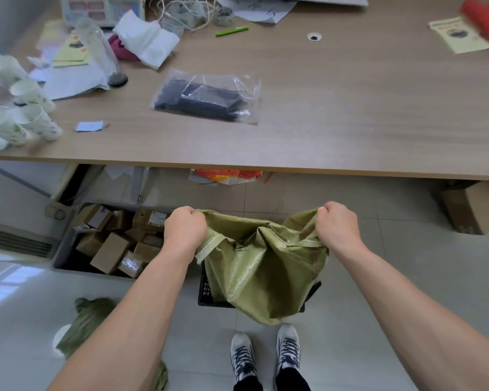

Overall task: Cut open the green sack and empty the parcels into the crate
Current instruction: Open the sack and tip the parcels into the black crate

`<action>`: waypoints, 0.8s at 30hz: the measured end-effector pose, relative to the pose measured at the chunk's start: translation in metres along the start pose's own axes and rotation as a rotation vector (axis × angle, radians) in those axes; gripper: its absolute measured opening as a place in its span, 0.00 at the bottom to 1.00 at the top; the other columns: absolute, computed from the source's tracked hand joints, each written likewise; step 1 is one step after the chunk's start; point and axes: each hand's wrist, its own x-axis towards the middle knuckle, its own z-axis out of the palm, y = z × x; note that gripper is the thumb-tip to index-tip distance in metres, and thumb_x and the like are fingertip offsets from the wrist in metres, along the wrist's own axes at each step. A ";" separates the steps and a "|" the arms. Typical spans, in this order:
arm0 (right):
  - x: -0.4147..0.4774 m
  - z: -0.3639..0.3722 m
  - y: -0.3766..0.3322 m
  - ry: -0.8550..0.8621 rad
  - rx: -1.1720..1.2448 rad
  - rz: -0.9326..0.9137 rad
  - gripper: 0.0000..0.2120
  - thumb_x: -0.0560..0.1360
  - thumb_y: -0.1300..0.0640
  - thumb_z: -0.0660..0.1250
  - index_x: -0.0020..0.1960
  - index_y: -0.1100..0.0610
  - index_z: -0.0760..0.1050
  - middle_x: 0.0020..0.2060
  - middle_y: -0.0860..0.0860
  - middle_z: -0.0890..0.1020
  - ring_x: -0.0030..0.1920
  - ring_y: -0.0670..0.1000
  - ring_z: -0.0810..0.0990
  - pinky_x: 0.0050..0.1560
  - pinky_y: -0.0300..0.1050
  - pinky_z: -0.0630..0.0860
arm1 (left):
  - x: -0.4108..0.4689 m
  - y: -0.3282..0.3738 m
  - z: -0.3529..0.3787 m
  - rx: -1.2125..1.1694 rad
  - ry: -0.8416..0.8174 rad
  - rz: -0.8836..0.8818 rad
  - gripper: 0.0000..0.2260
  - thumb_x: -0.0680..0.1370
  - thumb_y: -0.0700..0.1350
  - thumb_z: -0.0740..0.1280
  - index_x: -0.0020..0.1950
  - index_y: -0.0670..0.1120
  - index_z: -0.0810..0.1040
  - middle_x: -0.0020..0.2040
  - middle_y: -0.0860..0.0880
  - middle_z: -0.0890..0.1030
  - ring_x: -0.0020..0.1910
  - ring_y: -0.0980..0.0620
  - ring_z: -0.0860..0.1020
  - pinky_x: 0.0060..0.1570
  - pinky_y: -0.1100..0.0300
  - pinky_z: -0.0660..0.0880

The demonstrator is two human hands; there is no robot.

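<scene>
Under the desk's near edge, a grey bin (65,244) on the floor holds cardboard parcels (110,251). The left hand (184,227) clenches one corner of the green sack (260,266), which hangs limp into the black crate (206,289), probably so its contents drop there; the right hand (338,221) clenches the other corner

Left hand (184,227) and right hand (340,224) grip the green sack (261,263) by its top edge, hanging over a black crate (206,292) beside a bin of parcels (116,244)
</scene>
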 end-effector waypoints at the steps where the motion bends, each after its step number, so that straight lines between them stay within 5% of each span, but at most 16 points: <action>1: 0.001 -0.002 0.000 0.024 0.015 -0.003 0.16 0.82 0.58 0.51 0.45 0.61 0.74 0.40 0.53 0.76 0.37 0.49 0.73 0.30 0.40 0.63 | 0.000 0.000 -0.001 -0.007 0.016 0.005 0.11 0.76 0.40 0.56 0.35 0.42 0.70 0.34 0.46 0.73 0.31 0.48 0.68 0.28 0.58 0.62; 5: 0.002 0.000 0.002 -0.024 0.002 0.051 0.16 0.82 0.59 0.51 0.49 0.61 0.76 0.45 0.56 0.78 0.38 0.51 0.73 0.31 0.43 0.64 | -0.001 -0.003 -0.001 0.005 0.006 -0.055 0.11 0.77 0.40 0.55 0.42 0.41 0.77 0.42 0.43 0.78 0.35 0.46 0.73 0.31 0.58 0.67; 9: 0.004 -0.003 0.000 0.032 0.039 0.006 0.16 0.81 0.59 0.51 0.43 0.61 0.74 0.40 0.54 0.77 0.36 0.46 0.71 0.30 0.40 0.63 | 0.003 -0.001 -0.003 -0.022 0.042 -0.004 0.11 0.77 0.41 0.56 0.39 0.40 0.74 0.36 0.46 0.75 0.32 0.48 0.70 0.32 0.57 0.66; 13: 0.001 0.000 -0.002 -0.015 0.003 0.044 0.16 0.82 0.58 0.50 0.47 0.62 0.75 0.45 0.55 0.77 0.38 0.51 0.73 0.34 0.45 0.65 | -0.001 0.001 -0.003 0.012 0.036 -0.041 0.12 0.78 0.40 0.56 0.45 0.38 0.78 0.38 0.46 0.75 0.32 0.51 0.69 0.33 0.56 0.67; 20: 0.005 -0.005 -0.006 0.018 0.013 0.029 0.15 0.82 0.59 0.51 0.46 0.61 0.75 0.42 0.55 0.77 0.36 0.49 0.70 0.31 0.43 0.63 | -0.001 0.008 -0.005 -0.011 0.036 -0.012 0.12 0.77 0.40 0.55 0.41 0.38 0.76 0.43 0.41 0.79 0.33 0.49 0.70 0.32 0.57 0.66; 24: 0.006 -0.011 -0.006 0.101 0.050 -0.011 0.16 0.81 0.59 0.51 0.41 0.62 0.73 0.37 0.53 0.76 0.36 0.50 0.71 0.34 0.46 0.63 | 0.000 0.012 -0.010 -0.033 0.065 0.007 0.11 0.77 0.41 0.56 0.37 0.41 0.73 0.37 0.45 0.76 0.31 0.49 0.69 0.29 0.58 0.64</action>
